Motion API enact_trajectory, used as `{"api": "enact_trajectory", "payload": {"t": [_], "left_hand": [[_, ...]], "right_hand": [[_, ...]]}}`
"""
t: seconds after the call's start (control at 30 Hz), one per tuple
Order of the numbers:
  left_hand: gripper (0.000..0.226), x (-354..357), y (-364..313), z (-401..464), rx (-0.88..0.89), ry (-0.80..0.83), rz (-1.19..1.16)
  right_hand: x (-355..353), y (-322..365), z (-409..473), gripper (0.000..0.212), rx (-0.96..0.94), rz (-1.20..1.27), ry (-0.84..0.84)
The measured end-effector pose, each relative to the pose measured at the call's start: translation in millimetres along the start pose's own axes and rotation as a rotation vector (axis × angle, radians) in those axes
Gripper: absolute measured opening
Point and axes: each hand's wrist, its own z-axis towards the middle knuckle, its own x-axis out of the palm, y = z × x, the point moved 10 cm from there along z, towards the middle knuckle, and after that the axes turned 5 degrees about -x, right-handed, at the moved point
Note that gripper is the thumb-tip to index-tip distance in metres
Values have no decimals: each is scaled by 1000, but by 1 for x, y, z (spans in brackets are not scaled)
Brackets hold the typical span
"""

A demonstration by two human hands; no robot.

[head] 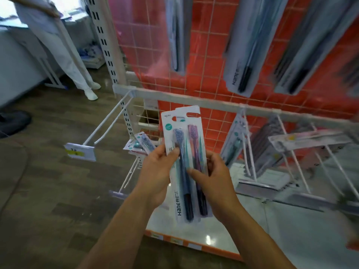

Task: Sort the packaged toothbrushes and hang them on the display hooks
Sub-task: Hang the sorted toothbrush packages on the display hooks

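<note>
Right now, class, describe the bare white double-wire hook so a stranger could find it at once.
Start at the orange wire-grid display wall, then follow the pale horizontal rail to its left end. There the long white double-wire hook slopes down towards the wooden floor, ending in a price tag with a yellow label. Unlike the hooks to its right, it carries no packs.

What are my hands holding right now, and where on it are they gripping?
Both hands hold the toothbrush pack upright: the left hand pinches its left edge at mid-height, and the right hand grips its right edge, thumb across the front.
</note>
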Motion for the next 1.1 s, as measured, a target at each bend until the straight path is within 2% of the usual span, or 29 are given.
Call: {"api": "enact_trajectory", "payload": {"t": [0.37, 0.53, 0.63, 0.83, 1.1], "left_hand": [[24, 87, -49, -14, 13, 125, 53], [22, 123, -57, -22, 40, 212, 157], [19, 139, -58, -25, 24, 203, 144], [17, 164, -71, -31, 44, 170, 119], [19, 174, -89, -41, 78, 152, 102]], "right_hand": [[-65, 74, -4, 32, -112, 35, -289], [-97, 88, -15, 30, -142, 77, -390], [-112, 92, -21, 29, -154, 112, -429], [-135, 103, -21, 6, -182, 120, -436], [-155, 115, -12, 14, -158, 220, -360]]}}
